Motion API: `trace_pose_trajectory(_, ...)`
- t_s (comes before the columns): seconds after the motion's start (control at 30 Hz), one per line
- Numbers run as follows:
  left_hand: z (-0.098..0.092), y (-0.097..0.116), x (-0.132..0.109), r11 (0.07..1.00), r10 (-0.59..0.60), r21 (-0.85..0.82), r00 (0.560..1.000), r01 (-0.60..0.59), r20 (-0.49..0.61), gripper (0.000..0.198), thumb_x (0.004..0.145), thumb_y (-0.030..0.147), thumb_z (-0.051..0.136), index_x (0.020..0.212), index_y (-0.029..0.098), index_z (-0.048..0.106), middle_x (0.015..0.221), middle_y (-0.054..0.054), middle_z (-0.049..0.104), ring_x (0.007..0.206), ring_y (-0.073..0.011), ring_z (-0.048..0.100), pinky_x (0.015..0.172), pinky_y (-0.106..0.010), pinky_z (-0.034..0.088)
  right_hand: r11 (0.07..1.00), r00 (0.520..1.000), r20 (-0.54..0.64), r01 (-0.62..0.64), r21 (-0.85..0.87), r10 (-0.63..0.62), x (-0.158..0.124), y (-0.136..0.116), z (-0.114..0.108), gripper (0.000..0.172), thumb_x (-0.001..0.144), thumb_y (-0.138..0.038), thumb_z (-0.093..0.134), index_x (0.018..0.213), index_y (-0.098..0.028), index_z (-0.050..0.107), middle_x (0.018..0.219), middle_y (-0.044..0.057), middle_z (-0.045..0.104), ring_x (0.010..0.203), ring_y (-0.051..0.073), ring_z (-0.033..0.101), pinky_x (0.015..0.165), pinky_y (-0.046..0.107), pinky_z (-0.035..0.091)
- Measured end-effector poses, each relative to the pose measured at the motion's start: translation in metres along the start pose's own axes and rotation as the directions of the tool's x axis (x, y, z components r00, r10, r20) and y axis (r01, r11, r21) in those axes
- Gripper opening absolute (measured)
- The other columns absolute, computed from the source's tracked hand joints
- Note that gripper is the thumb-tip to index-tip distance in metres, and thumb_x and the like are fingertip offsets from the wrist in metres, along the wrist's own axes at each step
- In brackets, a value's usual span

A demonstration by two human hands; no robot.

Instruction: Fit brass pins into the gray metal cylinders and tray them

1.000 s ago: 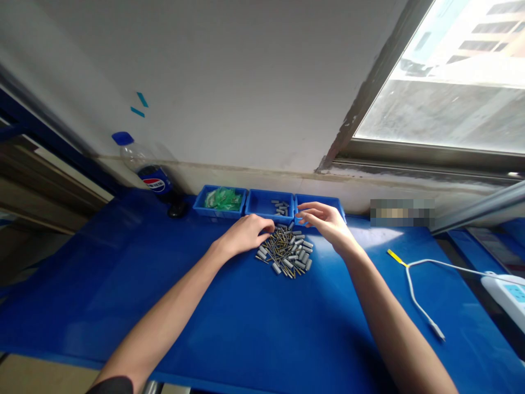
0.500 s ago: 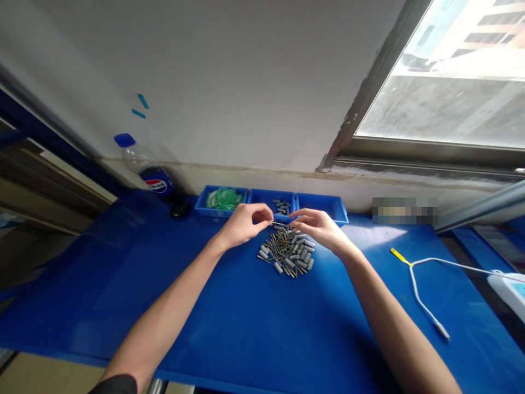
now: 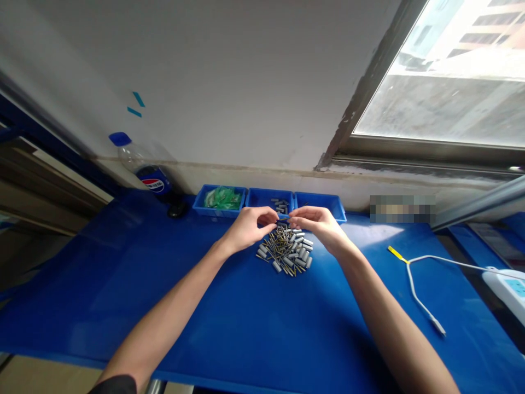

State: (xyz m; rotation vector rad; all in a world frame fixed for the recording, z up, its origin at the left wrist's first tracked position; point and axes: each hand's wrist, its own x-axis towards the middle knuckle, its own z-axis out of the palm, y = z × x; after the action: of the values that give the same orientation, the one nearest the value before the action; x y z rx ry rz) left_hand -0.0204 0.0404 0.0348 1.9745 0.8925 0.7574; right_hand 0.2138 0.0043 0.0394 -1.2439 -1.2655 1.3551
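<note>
Over a pile of thin metal pins and grey cylinders (image 3: 287, 249) on the blue table, my two hands face each other. The fingertips of my right hand (image 3: 309, 221) pinch a thin pin (image 3: 284, 219) that points left. My left hand (image 3: 250, 227) is at the pin's other side, thumb and fingers a little apart; whether it touches the pin is hard to tell. Just behind, the middle blue bin (image 3: 258, 197) holds several grey cylinders, the left bin (image 3: 197, 205) green plastic bags, and the right bin (image 3: 324, 202) something small and dark.
At the back left a cola bottle (image 3: 153, 178) stands by the wall. On the right lie a white cable (image 3: 416, 293) with a yellow tag (image 3: 396, 253) and a white power strip (image 3: 506, 284). A window (image 3: 443, 104) is at the upper right.
The fingers of my left hand have parted from a pinch around the pin's left end. My right hand still holds the pin. The view has shifted slightly.
</note>
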Motion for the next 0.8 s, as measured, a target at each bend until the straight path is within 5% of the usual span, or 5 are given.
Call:
trace_pose_trajectory(0.17,-0.001,-0.013,-0.001,0.953,0.018,0.282,0.954,-0.107,0.3,0.024,0.085,0.007,0.067,0.104,0.016,0.078,0.107,-0.007,0.08,0.099,-0.0205,0.075,0.092,-0.028,0.055,0.989,0.963,-0.242,0.089,-0.118,-0.116,0.0,-0.009,-0.019,0.04,0.074,-0.043,0.084,0.103,-0.017,0.079,0.092,0.01,0.081,0.083,0.025,0.076,0.076,0.036,0.058)
trace_pose_trajectory(0.27,0.003,-0.019,-0.001,0.922,0.021,0.351,0.926,-0.163,0.376,0.027,0.085,0.004,0.064,0.105,0.016,0.077,0.107,-0.008,0.079,0.1,-0.0211,0.073,0.091,-0.028,0.053,0.986,0.951,-0.281,0.095,-0.135,-0.131,-0.002,-0.012,-0.026,0.044,0.077,-0.043,0.081,0.112,-0.017,0.076,0.101,0.012,0.081,0.086,0.025,0.076,0.076,0.037,0.057)
trace_pose_trajectory(0.47,0.003,-0.022,0.0,0.889,0.02,0.42,0.932,-0.183,0.363,0.02,0.085,0.003,0.062,0.095,0.016,0.073,0.097,-0.007,0.076,0.089,-0.0192,0.07,0.081,-0.026,0.051,0.988,0.967,-0.234,0.066,-0.141,-0.098,-0.003,-0.016,-0.019,0.038,0.077,-0.041,0.076,0.107,-0.017,0.075,0.094,0.01,0.081,0.081,0.023,0.074,0.075,0.035,0.056)
trace_pose_trajectory(0.8,-0.013,-0.01,0.001,0.971,0.09,0.199,0.972,-0.135,0.219,0.01,0.088,0.011,0.063,0.091,0.016,0.071,0.092,-0.004,0.074,0.081,-0.0145,0.069,0.079,-0.024,0.053,0.981,0.997,-0.067,0.017,-0.192,-0.03,0.002,0.002,-0.01,0.031,0.081,-0.037,0.073,0.104,-0.017,0.075,0.092,0.009,0.081,0.082,0.023,0.074,0.076,0.035,0.055)
